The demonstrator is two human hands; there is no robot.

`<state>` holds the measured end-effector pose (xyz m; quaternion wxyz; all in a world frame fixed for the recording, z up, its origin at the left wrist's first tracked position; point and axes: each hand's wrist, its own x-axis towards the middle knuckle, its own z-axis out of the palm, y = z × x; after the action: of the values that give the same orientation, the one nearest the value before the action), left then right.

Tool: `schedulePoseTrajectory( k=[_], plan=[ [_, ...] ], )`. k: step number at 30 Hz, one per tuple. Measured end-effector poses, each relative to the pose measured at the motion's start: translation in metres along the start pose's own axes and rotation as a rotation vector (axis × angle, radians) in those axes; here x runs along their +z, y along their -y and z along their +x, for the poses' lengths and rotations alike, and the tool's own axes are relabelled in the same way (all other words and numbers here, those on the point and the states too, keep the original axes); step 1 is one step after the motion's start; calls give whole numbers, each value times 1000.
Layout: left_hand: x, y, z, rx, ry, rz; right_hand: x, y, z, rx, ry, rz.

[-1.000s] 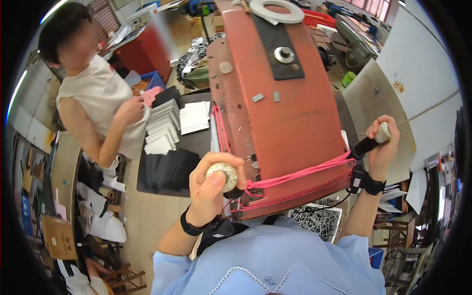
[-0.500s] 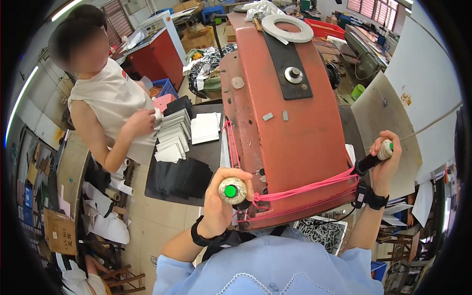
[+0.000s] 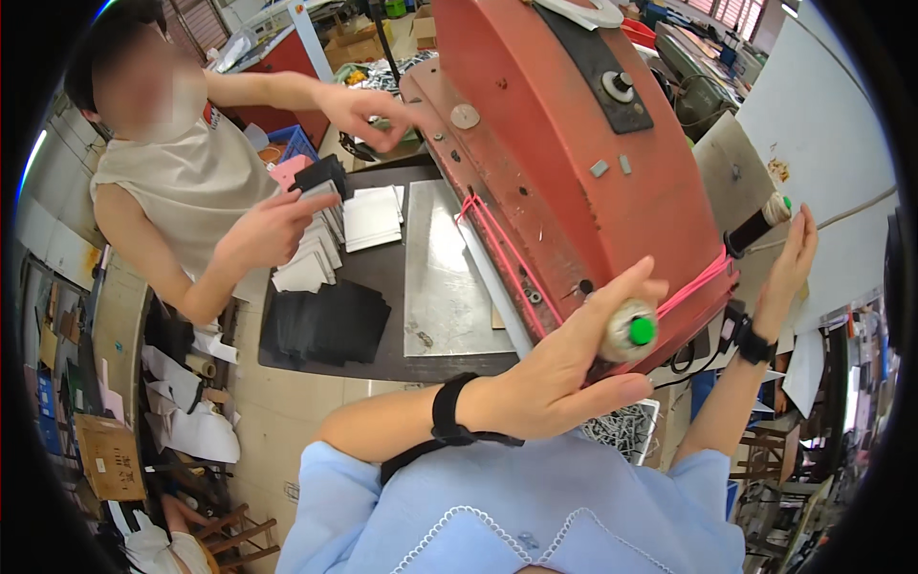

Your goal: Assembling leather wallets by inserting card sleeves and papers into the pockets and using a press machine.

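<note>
The bulky red machine arm (image 3: 583,182) swings right, uncovering a flat silvery plate (image 3: 449,277); left hand (image 3: 540,383) and right hand (image 3: 786,273) open their fingers at green-tipped handles (image 3: 623,335).

White wall (image 3: 841,115) (brown-stained in one patch), pale floor (image 3: 277,426), slatted window (image 3: 746,21), lit tube (image 3: 32,172).

The top edge cuts off the ring (image 3: 585,13) and the machine (image 3: 564,105), which hides part of the metal plate (image 3: 442,263); a co-worker's face (image 3: 153,91) is blurred.

Card stacks (image 3: 373,218) left of the machine (image 3: 583,182)
</note>
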<state>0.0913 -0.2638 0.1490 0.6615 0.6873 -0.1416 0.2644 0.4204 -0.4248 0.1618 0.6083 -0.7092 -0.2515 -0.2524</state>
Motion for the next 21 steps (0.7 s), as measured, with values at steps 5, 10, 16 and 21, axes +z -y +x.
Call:
schedulePoseTrajectory(
  k=[5, 10, 16, 21],
  plan=[
    [4, 25, -4, 19, 76, 330, -12, 54, -77, 68, 475, 454],
    [-43, 54, -56, -338, 90, 482, 3, 77, -109, 213, 669, 630],
    [-79, 84, -73, -414, -140, 776, 12, 35, -88, 229, 303, 524],
    [-79, 92, -65, -423, -298, 931, 36, 35, -104, -200, 62, -55]
  ],
)
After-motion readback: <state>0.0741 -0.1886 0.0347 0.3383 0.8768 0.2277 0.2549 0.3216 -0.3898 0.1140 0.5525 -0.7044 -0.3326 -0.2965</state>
